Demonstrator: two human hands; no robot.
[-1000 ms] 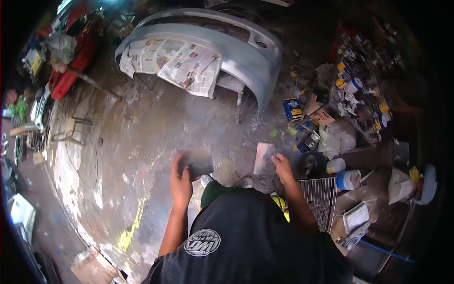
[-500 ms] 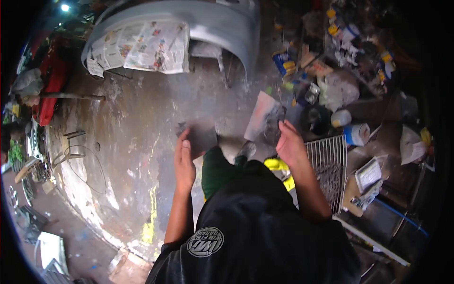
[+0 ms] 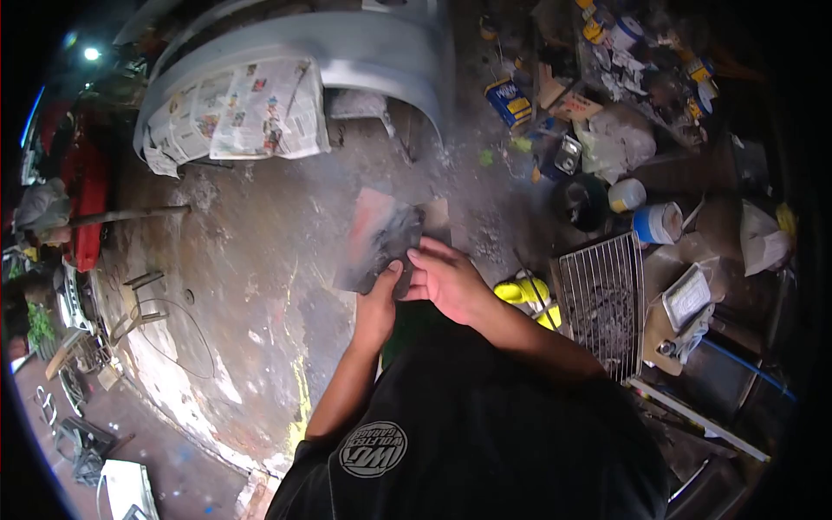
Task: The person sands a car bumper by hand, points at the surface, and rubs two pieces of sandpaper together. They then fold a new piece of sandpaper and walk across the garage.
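A thin rectangular sheet with reddish and dark smears (image 3: 374, 234) is held in front of me over the floor. My left hand (image 3: 379, 299) grips its lower edge, thumb on top. At its right edge, my right hand (image 3: 451, 282) has its fingers bent closely around the border. A second, greyish sheet (image 3: 438, 215) shows behind the first, most of it hidden. Beyond the hands stands a grey car bumper (image 3: 373, 56), partly covered by newspaper (image 3: 238, 113).
To the right are a metal grille (image 3: 600, 303), a white-and-blue tub (image 3: 657, 224), a dark bucket (image 3: 579, 204) and a blue-and-yellow can (image 3: 508, 102). Yellow footwear or cloth (image 3: 524, 295) lies beside me. On the left, a wire loop (image 3: 173, 338) and a pole (image 3: 130, 214) appear.
My hands, apart earlier with a sheet in each, have come together. The smeared sheet moved left from my right hand into my left, overlapping the other sheet. The view shifted slightly.
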